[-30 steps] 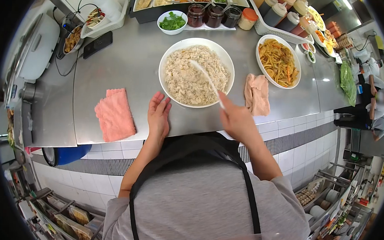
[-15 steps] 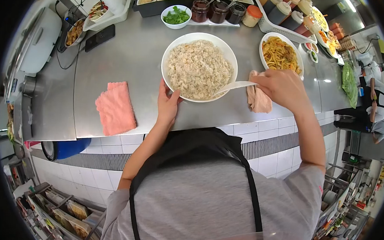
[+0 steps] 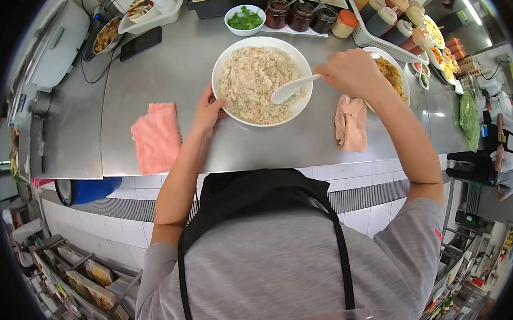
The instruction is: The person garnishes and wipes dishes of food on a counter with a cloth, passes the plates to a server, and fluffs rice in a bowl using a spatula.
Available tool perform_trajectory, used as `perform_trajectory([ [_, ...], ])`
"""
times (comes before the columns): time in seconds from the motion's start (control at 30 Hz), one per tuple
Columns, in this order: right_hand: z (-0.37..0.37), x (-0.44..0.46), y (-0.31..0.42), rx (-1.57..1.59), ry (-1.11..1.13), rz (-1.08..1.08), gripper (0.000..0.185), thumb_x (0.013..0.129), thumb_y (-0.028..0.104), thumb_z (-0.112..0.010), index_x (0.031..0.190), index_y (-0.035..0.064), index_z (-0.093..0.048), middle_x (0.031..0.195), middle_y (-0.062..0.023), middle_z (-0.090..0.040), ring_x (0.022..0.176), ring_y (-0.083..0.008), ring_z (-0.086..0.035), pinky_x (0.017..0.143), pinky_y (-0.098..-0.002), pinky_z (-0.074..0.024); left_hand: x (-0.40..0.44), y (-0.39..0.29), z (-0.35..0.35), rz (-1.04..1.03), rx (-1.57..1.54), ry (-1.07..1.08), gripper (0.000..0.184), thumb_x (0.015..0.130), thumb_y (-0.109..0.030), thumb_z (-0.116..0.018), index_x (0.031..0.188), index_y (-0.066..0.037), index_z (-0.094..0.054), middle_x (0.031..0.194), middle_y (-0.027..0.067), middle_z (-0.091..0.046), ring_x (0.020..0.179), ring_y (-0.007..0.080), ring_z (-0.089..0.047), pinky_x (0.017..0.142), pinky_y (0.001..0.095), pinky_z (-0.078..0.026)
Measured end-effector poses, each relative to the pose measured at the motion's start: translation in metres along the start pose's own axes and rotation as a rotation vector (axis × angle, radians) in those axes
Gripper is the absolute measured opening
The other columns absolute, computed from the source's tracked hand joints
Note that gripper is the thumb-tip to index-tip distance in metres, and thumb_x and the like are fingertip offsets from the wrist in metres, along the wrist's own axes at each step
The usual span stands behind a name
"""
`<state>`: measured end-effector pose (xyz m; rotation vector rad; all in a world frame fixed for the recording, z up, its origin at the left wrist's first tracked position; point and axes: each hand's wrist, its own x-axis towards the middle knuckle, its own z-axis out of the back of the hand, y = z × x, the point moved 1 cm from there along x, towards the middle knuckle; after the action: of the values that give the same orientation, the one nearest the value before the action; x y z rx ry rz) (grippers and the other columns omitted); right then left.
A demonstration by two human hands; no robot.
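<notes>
A large white bowl (image 3: 306, 99) full of cooked rice (image 3: 254, 80) stands on the steel counter. My left hand (image 3: 206, 109) grips the bowl's left side, thumb at the rim, with some fingers hidden behind it. In my right hand (image 3: 349, 74) is the handle of a white rice paddle (image 3: 288, 91). Its dimpled blade rests at the right side of the rice. Below my right hand lies a crumpled pale pink cloth (image 3: 351, 124). Behind that hand is a plate of yellow noodles (image 3: 390, 75), partly covered by it.
A folded pink cloth (image 3: 156, 138) lies at the left on the counter (image 3: 257, 146). Along the back stand a bowl of green herbs (image 3: 245, 20), several jars (image 3: 302, 17) and a basket of squeeze bottles (image 3: 383, 21). A black phone (image 3: 141, 43) lies back left. Other people (image 3: 501, 130) stand far right.
My right hand has moved up and left, swinging the paddle from the bowl's lower right rim to over the rice. My left hand has shifted to the bowl's left side.
</notes>
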<state>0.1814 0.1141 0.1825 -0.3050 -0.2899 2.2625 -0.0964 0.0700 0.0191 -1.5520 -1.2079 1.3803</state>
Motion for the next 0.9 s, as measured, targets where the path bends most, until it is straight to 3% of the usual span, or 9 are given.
perform_trajectory([
  [0.13,0.044,-0.013,0.02,0.021,0.171,-0.048,0.02,0.073,0.015,-0.052,0.084,0.0218,-0.068,0.069,-0.0043,-0.062,0.066,-0.022,-0.061,0.057,-0.0334,-0.0491,0.001,-0.009,0.005,0.018,-0.043,-0.001,0.06,0.077,0.001,-0.045,0.133,-0.013,-0.03,0.112,0.0051,-0.05,0.094,0.0139,-0.054,0.073,0.0278,-0.05],
  [0.23,-0.002,-0.009,0.025,-0.092,0.087,0.078,0.014,0.074,0.022,-0.056,0.084,0.0212,-0.065,0.063,-0.0054,-0.06,0.061,-0.0232,-0.06,0.052,-0.036,-0.046,0.0,-0.005,0.002,0.016,-0.044,-0.021,0.061,0.078,0.0,-0.045,0.134,-0.014,-0.028,0.113,0.0046,-0.05,0.094,0.014,-0.054,0.074,0.0285,-0.049],
  [0.33,-0.015,-0.005,0.008,0.111,-0.113,0.041,0.015,0.074,0.019,-0.056,0.086,0.0197,-0.066,0.064,-0.0065,-0.06,0.065,-0.0222,-0.06,0.052,-0.0355,-0.0458,0.0,-0.006,0.001,0.019,-0.046,-0.009,0.061,0.078,0.0,-0.046,0.134,-0.014,-0.028,0.113,0.0048,-0.05,0.094,0.0141,-0.054,0.074,0.0286,-0.049],
  [0.43,0.028,-0.011,-0.018,0.079,0.003,-0.063,0.018,0.076,0.019,-0.055,0.091,0.0195,-0.065,0.065,-0.0061,-0.058,0.066,-0.0219,-0.059,0.054,-0.0352,-0.0456,0.001,-0.007,0.004,0.027,-0.042,-0.006,0.06,0.078,0.0,-0.046,0.134,-0.014,-0.029,0.113,0.0049,-0.05,0.094,0.0142,-0.054,0.074,0.0287,-0.049],
  [0.53,0.033,0.006,-0.014,-0.05,-0.306,-0.109,0.021,0.078,0.019,-0.053,0.096,0.0197,-0.064,0.064,-0.0059,-0.054,0.062,-0.0235,-0.057,0.055,-0.0349,-0.0453,0.001,-0.005,0.004,0.01,-0.064,-0.012,0.06,0.077,0.0,-0.046,0.134,-0.013,-0.03,0.112,0.005,-0.05,0.093,0.0144,-0.054,0.073,0.0292,-0.05],
  [0.67,-0.03,0.018,-0.005,-0.098,-0.447,0.072,0.028,0.081,0.017,-0.05,0.107,0.0202,-0.058,0.073,-0.0073,-0.052,0.065,-0.0237,-0.056,0.057,-0.0345,-0.0451,0.003,-0.002,0.005,0.013,-0.07,-0.038,0.059,0.078,-0.001,-0.048,0.133,-0.013,-0.031,0.109,0.0054,-0.051,0.091,0.0145,-0.055,0.072,0.0292,-0.05],
  [0.77,-0.033,-0.012,-0.003,0.096,-0.134,-0.128,0.032,0.08,0.014,-0.05,0.111,0.0195,-0.056,0.076,-0.0076,-0.052,0.069,-0.0244,-0.056,0.059,-0.0361,-0.0455,0.004,0.005,0.009,0.024,-0.119,-0.035,0.059,0.078,-0.003,-0.05,0.133,-0.013,-0.031,0.107,0.0056,-0.052,0.09,0.0148,-0.055,0.072,0.0292,-0.05],
  [0.9,-0.032,-0.033,-0.008,0.204,-0.188,-0.155,0.036,0.076,0.01,-0.051,0.111,0.0177,-0.056,0.072,-0.008,-0.051,0.068,-0.0261,-0.056,0.06,-0.0364,-0.0461,0.008,0.007,0.011,0.004,-0.136,0.003,0.059,0.079,-0.004,-0.052,0.133,-0.013,-0.03,0.106,0.0062,-0.053,0.091,0.0157,-0.055,0.072,0.0303,-0.05],
])
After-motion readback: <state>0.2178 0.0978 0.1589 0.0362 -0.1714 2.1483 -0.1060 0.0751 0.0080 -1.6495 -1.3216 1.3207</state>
